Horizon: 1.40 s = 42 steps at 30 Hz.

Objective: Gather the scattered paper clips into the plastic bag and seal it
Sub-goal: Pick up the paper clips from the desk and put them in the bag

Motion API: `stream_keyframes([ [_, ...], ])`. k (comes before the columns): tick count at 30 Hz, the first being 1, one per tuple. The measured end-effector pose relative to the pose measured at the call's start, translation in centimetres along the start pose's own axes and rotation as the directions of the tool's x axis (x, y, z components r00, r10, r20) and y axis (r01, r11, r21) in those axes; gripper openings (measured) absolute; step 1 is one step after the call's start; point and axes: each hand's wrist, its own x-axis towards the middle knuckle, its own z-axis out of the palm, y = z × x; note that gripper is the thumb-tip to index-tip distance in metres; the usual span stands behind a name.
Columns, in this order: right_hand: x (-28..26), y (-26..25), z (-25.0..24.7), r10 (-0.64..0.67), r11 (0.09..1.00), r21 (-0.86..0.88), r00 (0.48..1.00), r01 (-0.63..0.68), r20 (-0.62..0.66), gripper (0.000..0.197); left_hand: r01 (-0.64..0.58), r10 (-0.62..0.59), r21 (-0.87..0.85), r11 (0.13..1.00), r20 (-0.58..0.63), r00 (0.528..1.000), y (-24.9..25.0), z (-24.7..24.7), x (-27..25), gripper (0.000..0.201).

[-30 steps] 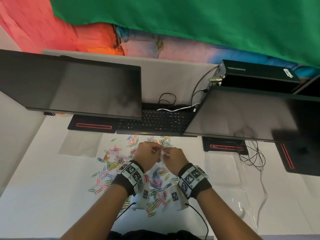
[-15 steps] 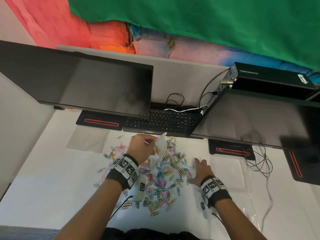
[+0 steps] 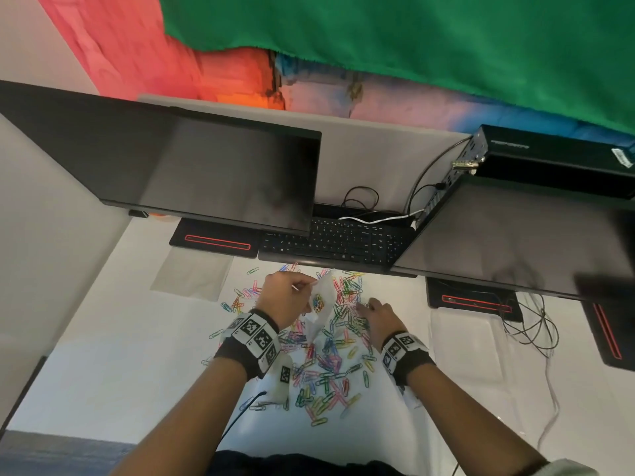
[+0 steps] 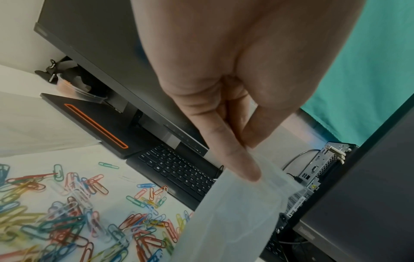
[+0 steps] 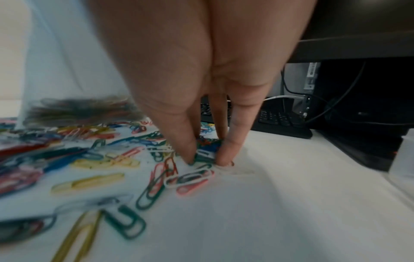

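Observation:
Coloured paper clips (image 3: 326, 372) lie scattered over the white desk in front of me. My left hand (image 3: 309, 286) pinches the top edge of the clear plastic bag (image 3: 321, 324) between thumb and forefinger (image 4: 237, 159). The bag (image 4: 235, 212) hangs above the pile with a small clump of clips (image 3: 318, 302) inside. My right hand (image 3: 364, 309) is down on the pile just right of the bag. Its thumb and fingers (image 5: 226, 150) stand on the desk and pinch a cluster of clips (image 5: 207, 144). The bag (image 5: 67, 70) shows blurred at the left of the right wrist view.
A black keyboard (image 3: 336, 242) lies just beyond the clips, under two dark monitors (image 3: 192, 173) (image 3: 515, 235). Monitor bases (image 3: 216, 240) (image 3: 474, 300) sit left and right. Loose cables (image 3: 529, 324) trail on the right. A flat clear sheet (image 3: 192, 280) lies at the left.
Both hands held the bag's mouth a second ago. My right hand let go, swung right and down, then moved back left onto the clips. The left hand kept the bag.

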Motion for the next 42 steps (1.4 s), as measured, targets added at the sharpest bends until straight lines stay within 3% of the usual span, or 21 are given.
stream_keyframes([
  [3,-0.3,0.0,0.5,-0.024,1.0,-0.011,0.998,0.023,-0.057,0.041,0.01,-0.01,-0.002,1.0,0.0,1.0,0.1,0.0,-0.1,0.019],
  [7,-1.1,0.8,0.8,0.001,0.999,0.042,0.994,0.003,-0.111,0.034,0.013,-0.013,-0.001,1.0,-0.004,1.0,0.2,0.0,-0.5,0.019],
  [11,-2.8,1.4,-1.5,0.197,0.915,0.388,0.96,-0.108,-0.197,0.014,0.004,-0.004,0.02,1.0,-0.001,1.0,0.2,0.2,-0.7,0.018],
  [13,-3.8,1.3,-3.2,0.318,0.714,0.689,0.935,-0.128,-0.157,0.011,-0.003,0.003,0.026,1.0,0.004,1.0,0.2,0.5,-0.6,0.018],
  [15,-4.7,0.7,-5.0,0.366,0.367,0.927,0.928,-0.079,-0.065,0.02,-0.013,0.012,0.041,0.999,0.016,1.0,0.4,0.9,-0.6,0.019],
  [16,-4.9,0.2,-6.0,0.374,0.242,0.97,0.925,-0.029,-0.065,0.022,-0.022,0.021,0.05,0.999,0.021,1.0,0.6,1.1,-0.6,0.02],
  [18,-5.3,-1.0,-7.9,0.375,0.15,0.987,0.92,0.057,-0.111,0.021,-0.05,0.047,0.078,0.996,0.033,0.998,1.0,1.7,-0.6,0.021],
  [20,-5.6,-2.6,-9.1,0.341,0.172,0.981,0.928,0.093,-0.148,0.017,-0.077,0.071,0.103,0.992,0.059,0.996,1.4,2.3,-0.7,0.022],
  [22,-5.6,-4.1,-9.4,0.268,0.253,0.961,0.946,0.114,-0.183,0.014,-0.106,0.097,0.116,0.988,0.076,0.992,1.9,2.9,-0.8,0.023],
  [23,-5.5,-4.8,-9.1,0.232,0.33,0.935,0.949,0.128,-0.212,0.014,-0.117,0.108,0.118,0.986,0.078,0.991,2.1,3.1,-0.9,0.023],
  [26,-4.9,-6.5,-8.0,0.153,0.677,0.723,0.936,0.134,-0.316,0.018,-0.131,0.123,0.099,0.987,0.082,0.989,2.5,3.7,-0.9,0.02],
  [27,-4.7,-6.7,-7.9,0.152,0.731,0.671,0.931,0.12,-0.331,0.02,-0.136,0.127,0.097,0.986,0.092,0.988,2.6,3.9,-0.9,0.019],
  [30,-4.3,-7.1,-8.0,0.164,0.791,0.606,0.924,0.087,-0.346,0.023,-0.147,0.137,0.086,0.985,0.109,0.985,2.6,4.2,-0.8,0.02],
  [33,-4.0,-7.1,-8.1,0.065,0.87,0.479,0.935,0.118,-0.349,0.025,-0.14,0.132,0.073,0.987,0.102,0.986,2.3,4.2,-0.7,0.019],
  [37,-4.1,-6.7,-8.4,-0.063,0.896,0.403,0.951,0.187,-0.302,0.028,-0.124,0.119,0.065,0.99,0.083,0.989,2.2,3.8,-0.3,0.018],
  [39,-4.4,-6.2,-8.9,-0.081,0.862,0.447,0.937,0.238,-0.341,0.027,-0.107,0.103,0.051,0.993,0.075,0.992,2.3,3.5,-0.1,0.017],
  [42,-5.1,-3.9,-8.8,0.168,0.663,0.725,0.906,0.189,-0.389,0.023,-0.09,0.087,0.052,0.995,0.066,0.994,2.3,2.7,0.3,0.019],
])
